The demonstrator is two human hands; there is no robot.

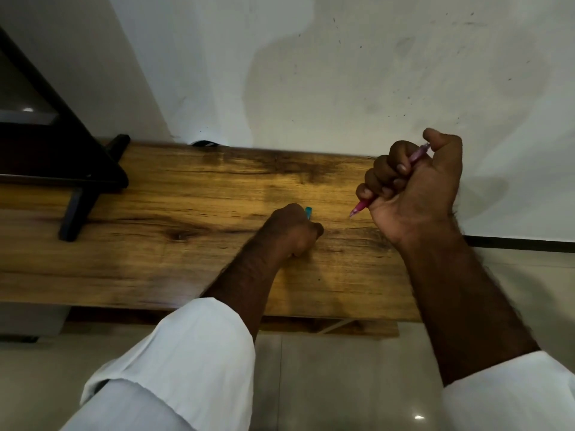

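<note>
My right hand (413,188) is raised over the right end of a wooden table (155,244), fist closed round a pink pen (361,208) whose tip points down and left; the pen's other end shows by my thumb. My left hand (292,231) rests on the tabletop near the middle, fingers curled round a small teal thing (308,212), only its tip visible. Both forearms come out of rolled white sleeves.
A black monitor stand (77,209) and screen stand on the table's left part. A white wall (311,73) rises right behind the table. Pale floor tiles (326,384) lie below the near edge. A dark cable bit (207,144) shows at the back edge.
</note>
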